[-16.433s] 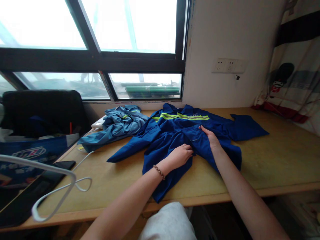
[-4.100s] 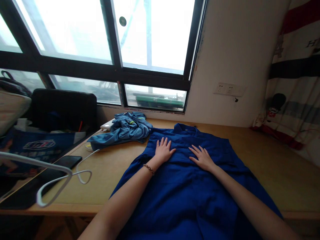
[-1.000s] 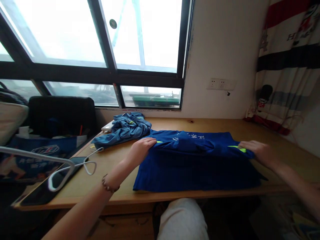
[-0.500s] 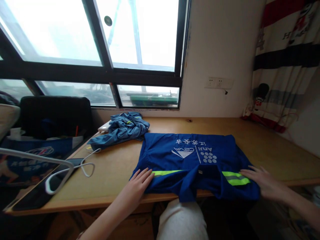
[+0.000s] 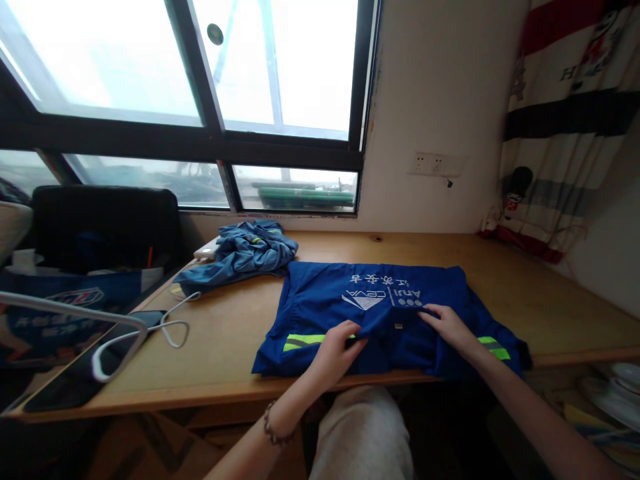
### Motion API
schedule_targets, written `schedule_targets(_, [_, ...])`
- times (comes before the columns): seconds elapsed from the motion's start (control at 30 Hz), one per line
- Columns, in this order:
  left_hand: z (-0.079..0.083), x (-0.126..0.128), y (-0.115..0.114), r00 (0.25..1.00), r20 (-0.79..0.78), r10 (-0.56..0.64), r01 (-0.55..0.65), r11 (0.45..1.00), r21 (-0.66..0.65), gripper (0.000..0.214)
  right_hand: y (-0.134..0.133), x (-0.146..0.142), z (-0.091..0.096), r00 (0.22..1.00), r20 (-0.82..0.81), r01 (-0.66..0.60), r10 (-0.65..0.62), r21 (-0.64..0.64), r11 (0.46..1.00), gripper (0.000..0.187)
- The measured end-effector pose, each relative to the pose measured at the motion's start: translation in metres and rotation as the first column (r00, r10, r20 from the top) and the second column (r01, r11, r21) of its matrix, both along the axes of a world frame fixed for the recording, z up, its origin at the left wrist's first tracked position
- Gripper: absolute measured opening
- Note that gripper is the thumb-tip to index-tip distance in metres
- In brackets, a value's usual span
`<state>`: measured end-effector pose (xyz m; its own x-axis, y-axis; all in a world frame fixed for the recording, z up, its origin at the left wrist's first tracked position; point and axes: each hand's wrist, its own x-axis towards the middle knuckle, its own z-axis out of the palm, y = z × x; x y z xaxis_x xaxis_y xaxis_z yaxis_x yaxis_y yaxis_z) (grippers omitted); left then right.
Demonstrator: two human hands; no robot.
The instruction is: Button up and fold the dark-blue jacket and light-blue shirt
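Observation:
A blue work jacket (image 5: 320, 293) with white lettering and yellow-green reflective strips lies folded on the desk, its collar side toward me. My left hand (image 5: 340, 347) is closed on the cloth left of the collar, thumb and fingers pinching it. On the other side, my right hand (image 5: 447, 327) has its fingertips closed on the collar's right edge. A small label (image 5: 399, 326) shows inside the collar between the hands. Both hands hide parts of the reflective strips.
A crumpled lighter-blue garment (image 5: 255, 250) lies at the back left of the wooden desk (image 5: 220, 340). Near it are a white power strip (image 5: 207, 249), a white cable (image 5: 175, 333) and a white curved lamp arm (image 5: 100, 353). My knee (image 5: 363, 437) is below the desk's front edge.
Both hands have moved inward from the jacket's outer sides to its collar and taken hold there. The collar, which hung over the desk's edge, is now raised and folded back over the jacket.

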<state>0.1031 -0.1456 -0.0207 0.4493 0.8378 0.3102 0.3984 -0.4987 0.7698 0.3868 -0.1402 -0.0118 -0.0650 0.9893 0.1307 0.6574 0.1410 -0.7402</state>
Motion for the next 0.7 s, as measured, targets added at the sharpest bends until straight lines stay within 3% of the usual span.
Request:
schedule_targets(0.07, [-0.003, 0.000, 0.025, 0.993, 0.069, 0.100, -0.087, 0.981, -0.175, 0.028, 0.013, -0.001, 0.002, 0.995, 0.061, 0.067, -0.073, 0.104, 0.992, 0.034])
schedule_targets(0.13, [-0.007, -0.001, 0.049, 0.981, -0.029, 0.191, -0.191, 0.935, -0.299, 0.030, 0.024, -0.006, -0.003, 0.962, 0.221, 0.127, -0.158, 0.151, 0.980, 0.032])
schedule_targets(0.17, [-0.010, -0.001, 0.058, 0.965, -0.128, 0.229, -0.258, 0.918, -0.302, 0.029, 0.028, -0.010, -0.008, 0.925, 0.320, 0.166, -0.203, 0.141, 0.976, 0.031])
schedule_targets(0.27, [-0.016, 0.000, 0.066, 0.847, -0.421, 0.324, -0.408, 0.904, -0.126, 0.024, 0.034, -0.020, -0.028, 0.789, 0.544, 0.285, -0.287, 0.091, 0.954, 0.035])
schedule_targets(0.33, [-0.014, 0.003, 0.056, 0.782, -0.489, 0.388, -0.430, 0.902, 0.028, 0.023, 0.034, -0.021, -0.037, 0.762, 0.575, 0.292, -0.297, 0.104, 0.951, 0.037])
schedule_targets(0.43, [-0.001, 0.013, 0.032, 0.783, -0.409, 0.468, -0.367, 0.879, 0.303, 0.028, 0.034, -0.018, -0.039, 0.782, 0.558, 0.260, -0.277, 0.112, 0.959, 0.036])
schedule_targets(0.53, [0.010, 0.027, 0.011, 0.877, -0.328, 0.352, -0.154, 0.851, 0.502, 0.032, 0.031, -0.020, -0.031, 0.783, 0.556, 0.274, -0.279, 0.094, 0.957, 0.034])
schedule_targets(0.6, [0.008, 0.035, 0.004, 0.904, -0.354, 0.239, -0.019, 0.850, 0.526, 0.035, 0.024, -0.030, -0.026, 0.804, 0.521, 0.247, -0.287, 0.147, 0.958, 0.034])
schedule_targets(0.7, [-0.012, 0.044, 0.001, 0.883, -0.410, 0.230, -0.016, 0.886, 0.463, 0.049, 0.004, -0.051, -0.026, 0.865, 0.446, 0.096, -0.229, 0.301, 0.949, 0.044])
